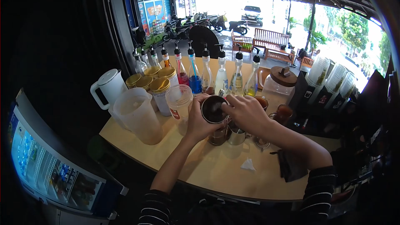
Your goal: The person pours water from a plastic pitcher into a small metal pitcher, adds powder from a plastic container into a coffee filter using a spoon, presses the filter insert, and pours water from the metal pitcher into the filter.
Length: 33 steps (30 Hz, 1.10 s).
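Note:
My left hand [198, 121] is wrapped around a round metal cup [213, 111], its dark inside tipped toward me. Over the cup's right rim, my right hand [250, 111] has its fingers closed, with the thumb at the opening. Whether anything small sits between those fingers is hidden. Just below the cup stand a glass with brown contents [218, 137] and a steel pitcher [236, 137], both partly covered. To the left of my left hand is a clear plastic jar [178, 100].
Pump bottles of syrup [194, 79] line the back of the counter [200, 168]. Gold-lidded jars [160, 86], a large plastic pitcher [139, 118] and a white jug [111, 85] stand left. At right are a wooden-lidded jar [280, 87], stacked cups [318, 71] and a dark cloth [291, 164].

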{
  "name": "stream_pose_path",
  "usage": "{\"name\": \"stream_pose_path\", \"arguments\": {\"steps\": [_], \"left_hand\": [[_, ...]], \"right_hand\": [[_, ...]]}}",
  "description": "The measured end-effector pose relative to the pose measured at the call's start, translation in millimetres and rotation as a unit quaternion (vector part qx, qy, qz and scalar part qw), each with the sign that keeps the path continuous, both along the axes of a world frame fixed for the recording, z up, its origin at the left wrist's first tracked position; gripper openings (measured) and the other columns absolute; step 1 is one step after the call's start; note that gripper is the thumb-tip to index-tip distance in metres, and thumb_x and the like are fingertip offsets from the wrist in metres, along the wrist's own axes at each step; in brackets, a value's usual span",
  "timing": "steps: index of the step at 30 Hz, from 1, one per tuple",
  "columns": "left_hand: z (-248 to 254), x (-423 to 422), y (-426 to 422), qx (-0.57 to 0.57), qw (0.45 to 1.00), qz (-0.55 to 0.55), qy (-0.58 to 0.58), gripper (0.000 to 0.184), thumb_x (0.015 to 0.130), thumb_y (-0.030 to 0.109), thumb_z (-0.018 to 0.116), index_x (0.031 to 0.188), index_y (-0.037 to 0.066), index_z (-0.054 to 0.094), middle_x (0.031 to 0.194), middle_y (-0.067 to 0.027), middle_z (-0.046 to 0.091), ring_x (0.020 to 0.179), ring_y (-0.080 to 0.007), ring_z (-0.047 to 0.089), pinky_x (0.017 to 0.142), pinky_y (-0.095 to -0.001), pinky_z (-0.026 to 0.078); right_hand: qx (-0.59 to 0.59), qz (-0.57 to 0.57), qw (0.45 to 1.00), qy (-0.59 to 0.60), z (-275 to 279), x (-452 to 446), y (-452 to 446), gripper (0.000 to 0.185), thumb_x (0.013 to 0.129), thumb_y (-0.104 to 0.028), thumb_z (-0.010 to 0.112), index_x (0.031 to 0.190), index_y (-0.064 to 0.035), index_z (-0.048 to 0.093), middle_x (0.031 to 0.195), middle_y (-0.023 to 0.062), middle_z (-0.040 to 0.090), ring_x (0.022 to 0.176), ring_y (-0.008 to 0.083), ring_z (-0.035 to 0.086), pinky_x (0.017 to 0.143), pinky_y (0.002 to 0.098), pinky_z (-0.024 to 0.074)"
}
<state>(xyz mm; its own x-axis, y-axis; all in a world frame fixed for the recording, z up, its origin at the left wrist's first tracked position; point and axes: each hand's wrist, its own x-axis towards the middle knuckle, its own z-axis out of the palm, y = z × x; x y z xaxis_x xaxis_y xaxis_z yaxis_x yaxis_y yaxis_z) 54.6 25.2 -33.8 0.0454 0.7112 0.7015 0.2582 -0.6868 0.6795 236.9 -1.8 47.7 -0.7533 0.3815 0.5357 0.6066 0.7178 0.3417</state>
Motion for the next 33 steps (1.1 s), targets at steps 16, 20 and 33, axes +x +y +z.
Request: {"name": "stream_pose_path", "arguments": {"steps": [16, 20, 33], "left_hand": [[1.8, 5.6, -10.7, 0.005, 0.996, 0.066, 0.052, 0.085, 0.051, 0.020, 0.091, 0.118, 0.006, 0.040, 0.116, -0.0109, 0.051, 0.109, -0.0241, 0.054, 0.095, -0.0364, 0.045], [5.0, 5.5, -16.1, 0.016, 0.992, 0.088, 0.088, 0.084, 0.051, 0.020, 0.090, 0.119, 0.006, 0.042, 0.117, -0.0112, 0.051, 0.111, -0.0270, 0.053, 0.097, -0.0381, 0.044], [10.5, -1.9, -18.2, 0.036, 0.989, 0.061, 0.132, 0.084, 0.054, 0.018, 0.086, 0.125, 0.008, 0.044, 0.119, -0.0101, 0.055, 0.118, -0.0300, 0.047, 0.101, -0.0419, 0.039]], "right_hand": [[0.007, 0.031, 0.999, -0.025, -3.2, -0.1, -1.7, 0.024, 0.070, -0.017, 0.066, 0.091, -0.0077, 0.059, 0.096, 0.0047, 0.055, 0.089, 0.0183, 0.060, 0.071, 0.0324, 0.0483], [0.049, -0.006, 0.999, -0.006, 0.9, 2.5, 4.3, 0.022, 0.071, -0.018, 0.065, 0.090, -0.0085, 0.060, 0.095, 0.0045, 0.055, 0.089, 0.0174, 0.059, 0.072, 0.0319, 0.0457], [0.042, -0.004, 0.999, -0.020, 2.1, 2.8, 10.5, 0.024, 0.071, -0.013, 0.063, 0.094, -0.0113, 0.061, 0.094, 0.0019, 0.054, 0.094, 0.0155, 0.057, 0.076, 0.0328, 0.0405]]}}
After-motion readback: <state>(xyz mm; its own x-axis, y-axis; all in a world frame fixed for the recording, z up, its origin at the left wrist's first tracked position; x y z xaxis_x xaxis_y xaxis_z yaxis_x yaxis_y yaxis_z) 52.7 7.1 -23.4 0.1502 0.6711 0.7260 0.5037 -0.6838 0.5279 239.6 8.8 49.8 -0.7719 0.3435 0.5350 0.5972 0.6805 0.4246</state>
